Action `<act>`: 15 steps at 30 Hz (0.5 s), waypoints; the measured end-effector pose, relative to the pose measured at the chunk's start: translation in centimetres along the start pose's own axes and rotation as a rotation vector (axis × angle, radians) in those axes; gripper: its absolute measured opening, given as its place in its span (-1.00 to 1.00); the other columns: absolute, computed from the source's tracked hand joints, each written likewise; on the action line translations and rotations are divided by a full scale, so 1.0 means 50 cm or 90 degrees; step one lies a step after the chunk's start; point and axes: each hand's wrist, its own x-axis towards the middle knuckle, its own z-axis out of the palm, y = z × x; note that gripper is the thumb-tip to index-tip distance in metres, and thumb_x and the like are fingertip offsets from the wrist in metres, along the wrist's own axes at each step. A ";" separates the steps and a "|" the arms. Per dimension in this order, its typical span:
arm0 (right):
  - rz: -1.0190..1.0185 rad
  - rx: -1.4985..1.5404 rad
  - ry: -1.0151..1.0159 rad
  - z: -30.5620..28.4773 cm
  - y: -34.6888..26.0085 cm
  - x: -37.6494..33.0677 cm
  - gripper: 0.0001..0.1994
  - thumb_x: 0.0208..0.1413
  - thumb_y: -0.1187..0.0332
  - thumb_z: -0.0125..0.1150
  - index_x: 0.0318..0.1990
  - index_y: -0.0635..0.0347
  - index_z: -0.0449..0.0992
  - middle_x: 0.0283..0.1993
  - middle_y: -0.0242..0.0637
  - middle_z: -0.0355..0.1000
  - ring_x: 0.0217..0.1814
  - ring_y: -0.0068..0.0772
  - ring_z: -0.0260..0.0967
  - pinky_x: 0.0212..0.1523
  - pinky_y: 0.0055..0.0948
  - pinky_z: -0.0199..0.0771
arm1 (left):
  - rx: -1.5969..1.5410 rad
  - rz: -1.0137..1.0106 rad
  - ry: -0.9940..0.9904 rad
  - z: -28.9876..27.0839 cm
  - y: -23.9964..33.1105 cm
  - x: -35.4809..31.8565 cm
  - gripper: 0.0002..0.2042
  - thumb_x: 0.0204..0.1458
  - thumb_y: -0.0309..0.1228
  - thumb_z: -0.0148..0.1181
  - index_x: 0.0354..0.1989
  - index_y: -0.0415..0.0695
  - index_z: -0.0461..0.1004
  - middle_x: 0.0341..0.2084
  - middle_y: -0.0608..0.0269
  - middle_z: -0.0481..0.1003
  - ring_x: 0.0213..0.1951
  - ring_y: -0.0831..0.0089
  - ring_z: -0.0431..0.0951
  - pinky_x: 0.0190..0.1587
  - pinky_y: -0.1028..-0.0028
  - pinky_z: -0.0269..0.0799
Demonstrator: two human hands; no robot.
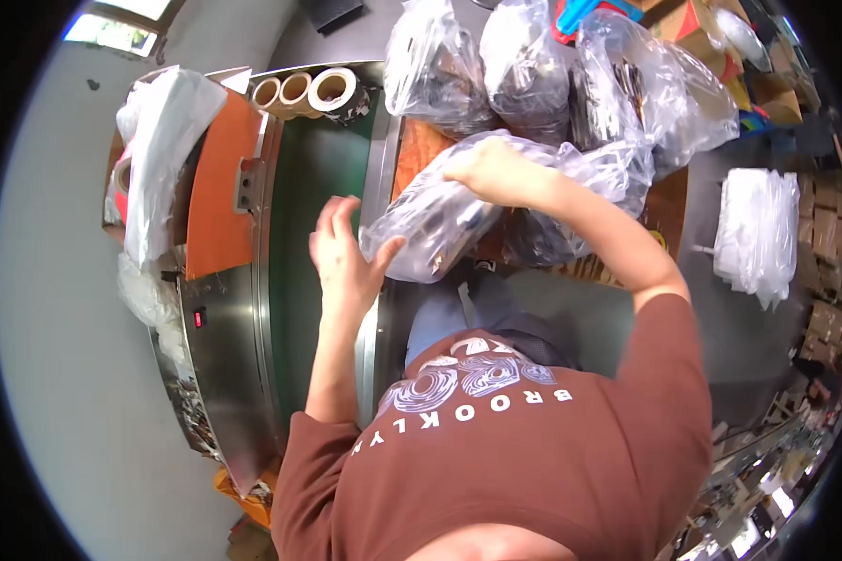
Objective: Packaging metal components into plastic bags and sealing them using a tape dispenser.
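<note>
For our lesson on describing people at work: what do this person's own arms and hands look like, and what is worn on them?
Both arms are bare from above the elbow down. The left hand and right hand wear no gloves, rings or watch that can be seen. Short sleeves of a reddish-brown T-shirt with white printing cover the upper arms.

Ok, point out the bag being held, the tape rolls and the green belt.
bag (pixel 440 224): head view, clear plastic middle.
tape rolls (pixel 295 92): head view, middle roll's open core.
green belt (pixel 313 187): head view, bare stretch above the left hand.

Steel machine bed (pixel 217 374) carries a green conveyor belt (pixel 304 234); three tape rolls (pixel 301 91) sit at its far end. Adjoining brown bench (pixel 419 150) bears heaped clear plastic bags (pixel 524 65) of dark goods.
</note>
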 end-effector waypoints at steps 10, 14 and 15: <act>0.095 -0.059 0.423 0.036 -0.080 -0.001 -0.64 -0.10 0.32 0.12 -0.10 0.24 0.38 -0.11 -0.07 0.33 -0.06 -0.13 0.31 0.00 -0.27 0.27 | 0.052 0.030 -0.192 0.295 -0.113 0.063 -0.61 -0.15 -0.25 0.17 -0.17 -0.23 0.38 -0.28 -0.07 0.40 -0.18 0.05 0.40 -0.13 0.18 0.28; 0.595 0.802 0.715 0.314 -0.172 -0.157 -0.44 0.09 0.12 0.09 0.18 0.17 0.13 0.16 -0.12 0.14 0.23 -0.11 0.06 0.20 -0.17 0.06 | 0.084 0.054 -0.169 0.277 -0.090 0.106 -0.76 -0.05 -0.30 0.05 -0.53 -0.23 0.50 -0.59 -0.12 0.46 -0.46 -0.04 0.50 -0.37 0.16 0.39; 0.843 1.086 0.614 0.317 -0.186 -0.144 -0.37 0.08 0.00 0.03 0.21 0.16 0.08 0.22 -0.12 0.06 0.25 -0.01 0.01 0.21 -0.04 0.01 | 0.089 0.068 -0.151 0.275 -0.115 0.109 -0.67 -0.03 -0.18 0.09 -0.57 -0.25 0.49 -0.61 -0.14 0.45 -0.47 -0.05 0.49 -0.38 0.16 0.39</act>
